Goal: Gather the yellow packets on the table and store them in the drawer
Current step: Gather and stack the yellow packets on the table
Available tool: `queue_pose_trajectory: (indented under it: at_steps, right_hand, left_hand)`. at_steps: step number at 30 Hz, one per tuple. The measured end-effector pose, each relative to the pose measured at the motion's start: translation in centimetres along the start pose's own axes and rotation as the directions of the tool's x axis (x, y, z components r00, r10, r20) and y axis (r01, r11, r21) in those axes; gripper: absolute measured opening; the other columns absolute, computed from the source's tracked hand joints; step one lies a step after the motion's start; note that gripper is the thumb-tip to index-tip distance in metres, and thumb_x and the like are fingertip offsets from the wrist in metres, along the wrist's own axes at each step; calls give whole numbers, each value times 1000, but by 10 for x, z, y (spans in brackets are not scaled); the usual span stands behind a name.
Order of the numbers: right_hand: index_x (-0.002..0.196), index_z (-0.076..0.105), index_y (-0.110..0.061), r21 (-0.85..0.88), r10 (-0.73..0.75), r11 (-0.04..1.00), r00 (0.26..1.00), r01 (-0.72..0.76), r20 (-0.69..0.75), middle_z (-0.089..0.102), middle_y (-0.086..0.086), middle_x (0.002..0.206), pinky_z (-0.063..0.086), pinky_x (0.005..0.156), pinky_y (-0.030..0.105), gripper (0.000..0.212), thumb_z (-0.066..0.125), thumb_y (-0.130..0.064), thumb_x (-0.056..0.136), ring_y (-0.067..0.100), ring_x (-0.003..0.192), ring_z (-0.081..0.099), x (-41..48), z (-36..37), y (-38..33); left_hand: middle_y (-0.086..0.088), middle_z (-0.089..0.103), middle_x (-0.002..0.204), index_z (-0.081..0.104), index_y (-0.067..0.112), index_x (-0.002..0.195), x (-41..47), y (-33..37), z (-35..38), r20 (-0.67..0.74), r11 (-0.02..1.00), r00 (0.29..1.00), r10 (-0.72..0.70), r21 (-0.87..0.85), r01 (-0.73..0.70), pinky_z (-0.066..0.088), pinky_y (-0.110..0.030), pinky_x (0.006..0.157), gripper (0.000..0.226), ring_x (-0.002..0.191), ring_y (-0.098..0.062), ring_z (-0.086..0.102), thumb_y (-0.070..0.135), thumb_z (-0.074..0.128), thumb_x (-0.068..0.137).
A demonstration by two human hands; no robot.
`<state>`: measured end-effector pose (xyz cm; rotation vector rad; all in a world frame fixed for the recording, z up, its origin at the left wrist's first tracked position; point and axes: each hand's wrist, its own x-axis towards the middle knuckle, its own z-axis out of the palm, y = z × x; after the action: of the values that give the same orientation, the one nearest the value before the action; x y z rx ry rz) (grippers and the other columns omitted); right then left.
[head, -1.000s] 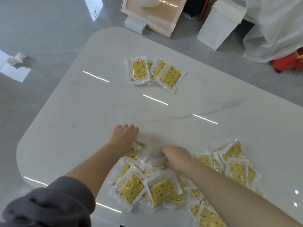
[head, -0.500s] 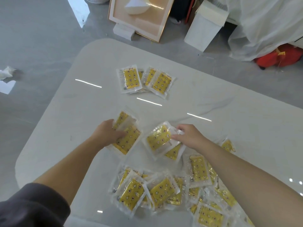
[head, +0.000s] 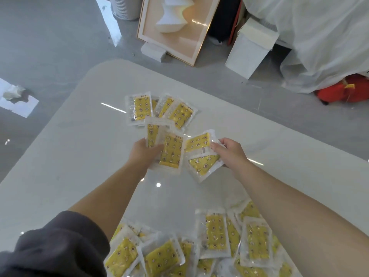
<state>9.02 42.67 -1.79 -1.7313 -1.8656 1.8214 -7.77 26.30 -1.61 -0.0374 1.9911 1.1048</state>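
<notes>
left hand (head: 142, 152) grips two yellow packets (head: 172, 151) | right hand (head: 229, 151) pinches two further packets (head: 202, 164) | both over white surface (head: 79, 156)

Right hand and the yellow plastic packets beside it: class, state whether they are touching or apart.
Touching. The head view shows the right hand, its fingers pinching the clear edge of the yellow plastic packets.
</notes>
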Motion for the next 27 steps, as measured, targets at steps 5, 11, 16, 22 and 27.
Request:
queue_pose_trajectory:
  at_steps: [5,11,16,22,27]
  right_hand:
    - [96,62,-14,232,-13,973,1000,15,-10,66,5,92,58,72,35,13,60,-27,94,19,76,65,41,-14,-25]
    - [111,58,-12,105,318,939,943,-328,98,58,6,89,54,53,34,21,57,-25,95,23,73,61,44,-7,26]
    - [92,55,-14,0,311,950,947,-312,83,61,6,87,51,58,31,10,51,-22,96,22,70,59,16,-1,56]
    - [97,57,-20,-435,64,899,968,50,244,62,-3,93,49,70,22,6,55,-21,91,15,85,61,-54,27,89]
    - [123,51,-23,-629,18,727,909,273,416,55,-8,114,51,86,31,33,57,-28,91,12,99,56,-116,76,113]
  left_hand:
    - [-8,70,102,63,13,103,29,34,29,-57,985,998,9,-173,-18,57,-48,83,46,93,-28,70,37,78,66]
    - [-13,56,100,55,0,114,31,-7,45,36,971,974,-225,-71,227,54,-36,68,33,73,-24,61,24,62,92]
    - [-10,63,103,58,6,110,-7,-50,35,34,970,972,-234,68,231,53,-35,74,24,78,-21,63,20,61,91]
    - [1,64,97,62,16,99,-67,-112,-7,2,858,996,-84,509,71,47,-29,76,15,90,-17,59,21,66,85]
    - [0,47,123,54,20,121,-109,-175,-46,-117,738,993,30,672,57,46,-32,83,45,107,-19,51,19,70,79]
